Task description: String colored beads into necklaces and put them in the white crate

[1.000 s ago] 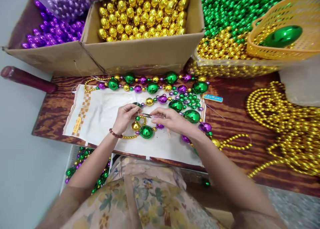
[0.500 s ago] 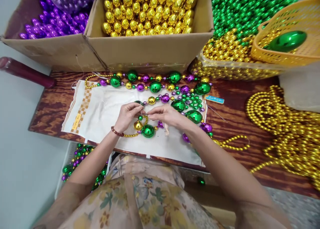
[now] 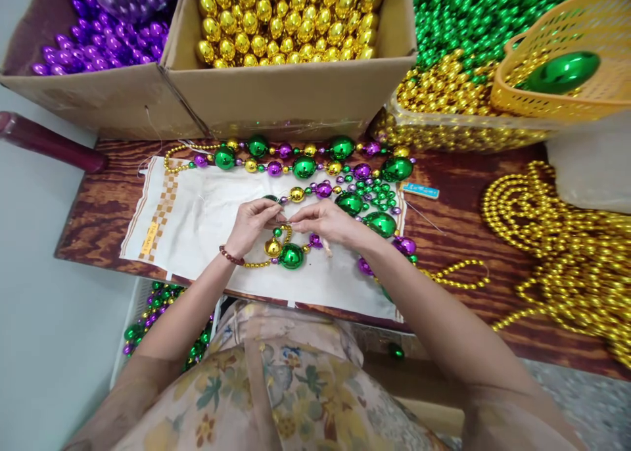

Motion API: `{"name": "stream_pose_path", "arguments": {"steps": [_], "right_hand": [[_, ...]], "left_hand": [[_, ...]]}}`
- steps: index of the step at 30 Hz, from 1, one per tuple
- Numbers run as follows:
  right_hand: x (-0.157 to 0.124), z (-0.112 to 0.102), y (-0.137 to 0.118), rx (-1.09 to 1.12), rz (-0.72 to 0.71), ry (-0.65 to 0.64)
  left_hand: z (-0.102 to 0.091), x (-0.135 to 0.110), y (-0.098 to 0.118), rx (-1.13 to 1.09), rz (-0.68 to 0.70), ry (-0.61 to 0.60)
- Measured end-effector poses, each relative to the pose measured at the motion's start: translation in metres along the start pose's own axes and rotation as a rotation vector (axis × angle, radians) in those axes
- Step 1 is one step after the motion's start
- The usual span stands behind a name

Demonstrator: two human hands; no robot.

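My left hand (image 3: 251,224) and my right hand (image 3: 325,222) meet fingertip to fingertip over a white cloth (image 3: 197,221) on the wooden table. Both are pinched shut on a bead strand (image 3: 286,231) between them. Just below the fingers hang a gold bead (image 3: 273,247) and a large green bead (image 3: 290,256) on that strand. A thin needle seen earlier in my right hand is hidden now. The strung necklace of green, purple and gold beads (image 3: 303,167) curls along the cloth's far edge and down its right side.
Cardboard boxes of purple beads (image 3: 98,43) and gold beads (image 3: 286,17) stand at the back. Green and gold bead piles (image 3: 458,37) and a yellow basket (image 3: 562,76) sit at the back right. Gold strands (image 3: 557,240) cover the right. A dark red tube (image 3: 49,142) lies left.
My right hand has moved left until its fingertips meet the left hand's. The needle that stuck out between the hands no longer shows. The view shifted slightly.
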State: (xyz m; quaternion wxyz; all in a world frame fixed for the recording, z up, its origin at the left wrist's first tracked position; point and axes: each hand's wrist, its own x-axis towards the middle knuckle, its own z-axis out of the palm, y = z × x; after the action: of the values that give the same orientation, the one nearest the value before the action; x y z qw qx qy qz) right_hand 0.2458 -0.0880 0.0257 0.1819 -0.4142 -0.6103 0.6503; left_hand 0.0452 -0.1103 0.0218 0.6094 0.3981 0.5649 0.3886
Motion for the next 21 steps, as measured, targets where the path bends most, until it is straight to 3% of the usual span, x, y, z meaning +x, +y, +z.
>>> {"name": "stream_pose_path", "arguments": {"steps": [4,8,10,12,14,17,21], "right_hand": [[-0.038,-0.04,0.005,0.023,0.028,0.113],[-0.111,-0.098,0.032,-0.057,0.139,0.501],[-0.138,-0.114,0.051,-0.227,0.263,0.612],[-0.149,-0.117,0.07,-0.504,0.355,0.612],[-0.146,-0.114,0.083,-0.741,0.355,0.582],[-0.137,-0.107,0.089,-0.874,0.297,0.562],[-0.137,-0.117,0.081,-0.969,0.265,0.554]], "left_hand": [[-0.004,-0.002,0.002,-0.004,-0.025,0.048],[-0.009,-0.006,0.003,0.08,0.039,0.076],[-0.01,-0.008,0.004,0.251,0.165,0.089],[-0.009,-0.012,0.008,0.457,0.32,0.138],[-0.001,-0.018,0.015,0.603,0.456,0.174],[0.035,-0.034,0.022,0.706,0.677,0.064],[0.127,-0.075,0.0,0.795,0.972,-0.354]]}}
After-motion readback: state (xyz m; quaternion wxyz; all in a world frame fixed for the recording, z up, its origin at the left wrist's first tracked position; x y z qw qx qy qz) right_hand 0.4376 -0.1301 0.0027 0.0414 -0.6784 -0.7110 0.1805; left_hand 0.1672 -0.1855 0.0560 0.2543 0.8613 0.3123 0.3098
